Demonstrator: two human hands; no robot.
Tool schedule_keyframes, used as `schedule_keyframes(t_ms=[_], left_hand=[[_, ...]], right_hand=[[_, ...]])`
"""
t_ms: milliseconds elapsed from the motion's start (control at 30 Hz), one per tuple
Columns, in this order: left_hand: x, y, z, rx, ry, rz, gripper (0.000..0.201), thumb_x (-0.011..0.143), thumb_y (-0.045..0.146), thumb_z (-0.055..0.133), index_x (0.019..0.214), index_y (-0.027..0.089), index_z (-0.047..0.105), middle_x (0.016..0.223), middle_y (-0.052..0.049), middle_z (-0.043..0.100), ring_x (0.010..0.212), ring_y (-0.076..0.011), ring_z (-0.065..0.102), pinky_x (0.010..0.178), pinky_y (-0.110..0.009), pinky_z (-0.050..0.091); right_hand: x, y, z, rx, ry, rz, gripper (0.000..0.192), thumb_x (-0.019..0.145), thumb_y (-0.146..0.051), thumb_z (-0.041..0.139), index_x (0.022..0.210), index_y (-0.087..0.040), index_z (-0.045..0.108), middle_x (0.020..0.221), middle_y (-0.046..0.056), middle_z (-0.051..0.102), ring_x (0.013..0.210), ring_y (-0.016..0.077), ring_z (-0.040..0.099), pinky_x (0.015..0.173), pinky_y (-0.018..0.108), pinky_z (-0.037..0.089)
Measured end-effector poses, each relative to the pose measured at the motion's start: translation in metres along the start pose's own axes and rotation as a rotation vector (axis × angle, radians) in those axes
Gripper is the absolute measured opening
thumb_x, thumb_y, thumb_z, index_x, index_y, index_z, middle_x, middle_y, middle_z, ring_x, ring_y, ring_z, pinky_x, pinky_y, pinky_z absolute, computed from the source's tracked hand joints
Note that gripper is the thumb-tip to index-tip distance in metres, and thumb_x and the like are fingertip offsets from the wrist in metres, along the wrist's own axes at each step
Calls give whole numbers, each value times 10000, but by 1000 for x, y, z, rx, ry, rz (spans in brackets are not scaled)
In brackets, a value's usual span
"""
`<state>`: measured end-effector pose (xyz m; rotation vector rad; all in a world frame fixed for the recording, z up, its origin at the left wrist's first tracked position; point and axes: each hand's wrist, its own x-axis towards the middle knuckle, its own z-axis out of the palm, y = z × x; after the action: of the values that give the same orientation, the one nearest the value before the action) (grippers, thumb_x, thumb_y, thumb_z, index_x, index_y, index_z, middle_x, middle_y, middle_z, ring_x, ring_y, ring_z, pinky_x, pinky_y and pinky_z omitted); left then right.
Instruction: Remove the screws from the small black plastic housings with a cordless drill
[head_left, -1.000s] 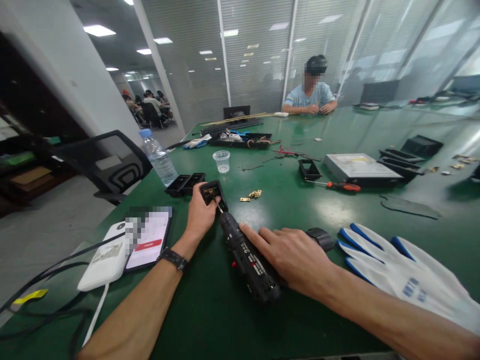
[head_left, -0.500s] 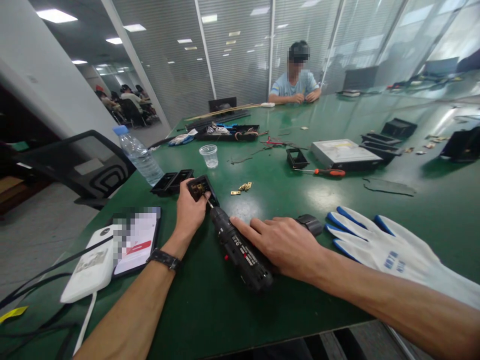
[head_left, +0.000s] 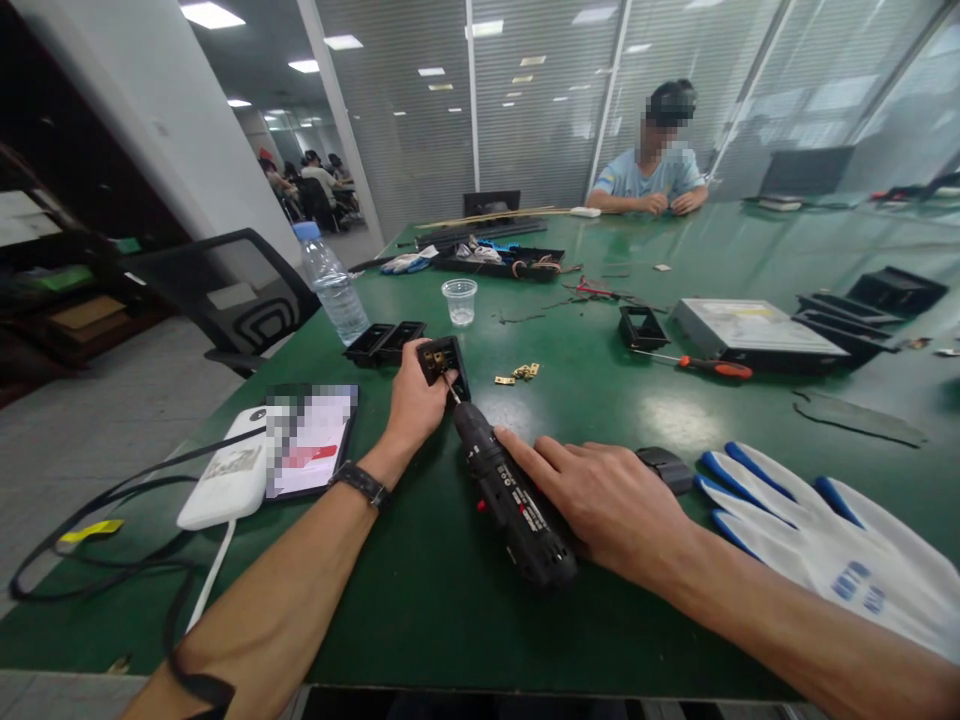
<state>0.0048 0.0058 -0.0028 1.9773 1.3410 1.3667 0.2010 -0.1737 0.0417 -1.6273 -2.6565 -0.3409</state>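
Observation:
My left hand is closed round a small black plastic box, its open side towards me and brassy metal pieces inside. A black cordless drill lies on its side in my right hand, the fingers wrapped round its grip and the index finger along the body. The drill's thin bit reaches into the box by my left fingertips; whether it sits in a screw is too small to tell. Several small brass pieces lie on the green table just right of the box.
Two black boxes and a water bottle stand left, near a clear cup. A phone and white power bank lie by my left forearm. White-blue gloves and a screwdriver are right. A person sits opposite.
The camera view has swung left, so everything appears further right. Both hands keep their hold on the box and drill, with the bit still inside the box.

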Motion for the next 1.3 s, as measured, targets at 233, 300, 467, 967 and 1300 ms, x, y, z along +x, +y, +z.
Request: schedule_keyframes(t_ms=[233, 300, 467, 967, 1300], left_hand=[[1, 1, -1, -2, 16, -45, 492, 763, 226, 702, 1208, 191, 494, 1101, -77, 655, 995, -205, 640, 905, -371, 507], [1, 1, -2, -27, 10, -69, 456, 766, 240, 705, 1176, 183, 515, 1098, -84, 665, 991, -208, 648, 901, -372, 513], [2, 2, -4, -62, 10, -107, 369, 750, 267, 729, 1065, 170, 565, 1013, -81, 691, 917, -212, 665, 846, -367, 529], [4, 1, -3, -93, -5, -160, 383, 748, 286, 737, 1074, 190, 560, 993, -48, 689, 904, -200, 663, 826, -340, 532], [3, 0, -3, -132, -38, -155, 367, 779, 222, 709, 1106, 194, 545, 1052, -56, 690, 962, -201, 663, 882, -358, 517]], right_hand=[[-1, 1, 2, 23, 20, 1, 931, 756, -141, 621, 1556, -209, 149, 1054, 39, 644, 751, 214, 658, 561, 341, 414], [0, 1, 3, 26, 19, 2, 934, 745, -140, 626, 1553, -193, 161, 1063, 45, 647, 756, 218, 658, 573, 345, 425], [1, -2, 4, -1, 29, 9, 902, 740, -140, 621, 1538, -133, 200, 1088, 67, 649, 799, 238, 653, 621, 378, 468], [3, -1, 20, 48, 55, 4, 853, 782, -41, 498, 1565, -173, 187, 1018, 40, 656, 751, 233, 655, 611, 400, 475], [0, -2, 20, 48, 37, 13, 931, 746, -58, 515, 1581, -202, 130, 1047, 49, 664, 767, 240, 667, 650, 405, 509]])
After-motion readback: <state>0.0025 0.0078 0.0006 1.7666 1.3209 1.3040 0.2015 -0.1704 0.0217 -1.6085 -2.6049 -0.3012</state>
